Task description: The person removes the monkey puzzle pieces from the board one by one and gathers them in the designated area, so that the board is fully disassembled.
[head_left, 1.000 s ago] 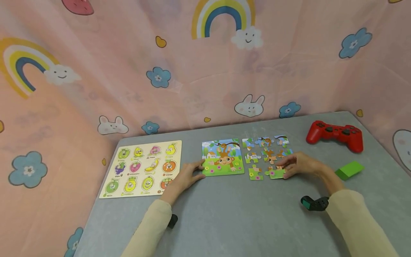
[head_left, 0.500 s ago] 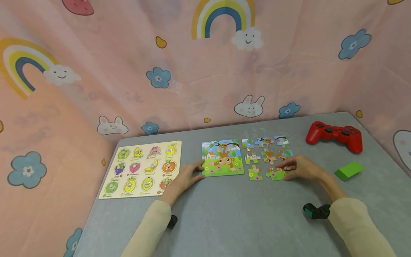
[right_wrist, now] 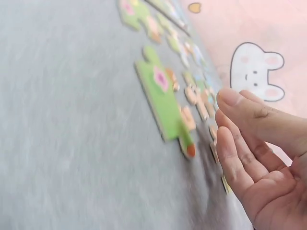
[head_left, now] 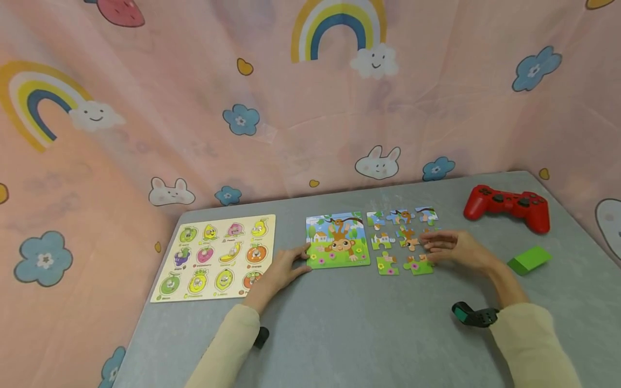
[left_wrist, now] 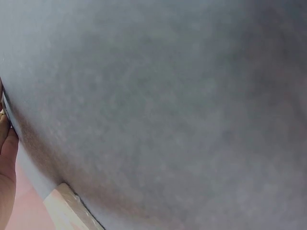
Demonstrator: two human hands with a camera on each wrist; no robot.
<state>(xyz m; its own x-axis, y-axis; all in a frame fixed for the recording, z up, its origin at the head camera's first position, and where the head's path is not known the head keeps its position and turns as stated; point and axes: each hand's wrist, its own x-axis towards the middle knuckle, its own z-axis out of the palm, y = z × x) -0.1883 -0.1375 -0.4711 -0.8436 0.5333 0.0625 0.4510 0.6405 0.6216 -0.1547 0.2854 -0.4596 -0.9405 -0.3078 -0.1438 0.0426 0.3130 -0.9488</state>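
Note:
In the head view my left hand (head_left: 283, 268) rests at the left edge of a monkey jigsaw board (head_left: 337, 240), fingers and thumb touching its side and lower left corner. Only parts of its fingers (left_wrist: 8, 148) show at the left wrist view's border. My right hand (head_left: 460, 250) hovers over the right side of the loose puzzle pieces (head_left: 386, 264), its fingers extended. In the right wrist view nothing shows between thumb and fingers, and a green piece with a pink flower (right_wrist: 160, 103) lies beside them. The right hand covers some pieces in the head view.
A fruit puzzle board (head_left: 213, 258) lies left of the monkey board, partly under my left forearm. At the right are a red game controller (head_left: 506, 206) and a green block (head_left: 529, 260). A pink patterned cloth (head_left: 301, 140) hangs behind the grey table (head_left: 359, 328).
My right hand has lifted away from the lower right flower piece and shifted slightly up and back, its fingers spreading straighter. The left hand stays at the monkey board.

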